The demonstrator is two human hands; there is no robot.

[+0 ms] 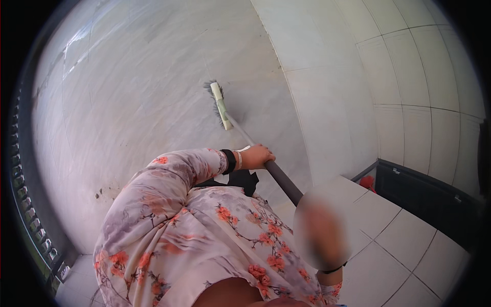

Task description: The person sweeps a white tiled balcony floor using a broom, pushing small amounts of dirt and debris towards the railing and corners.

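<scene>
A long-handled floor brush [218, 105] lies across the middle, its pale green and white head with grey bristles against the light grey floor [153, 92]. From the head, a light grey pole runs toward me and to the right, turning darker and thicker along the grip. My left hand [255, 156] is closed around the pole at mid-length. At its upper end, the pole runs into my right hand [323, 230]; a blur covers those fingers, but the hand appears wrapped round it. Floral sleeves cover my arms.
Pale tiles [409, 66] with dark joints rise at the right. Below them stands a dark panel [419, 189], with a red object [367, 183] beside it. A dark railing [33, 215] borders the left. Small dirt specks [105, 193] mark the floor.
</scene>
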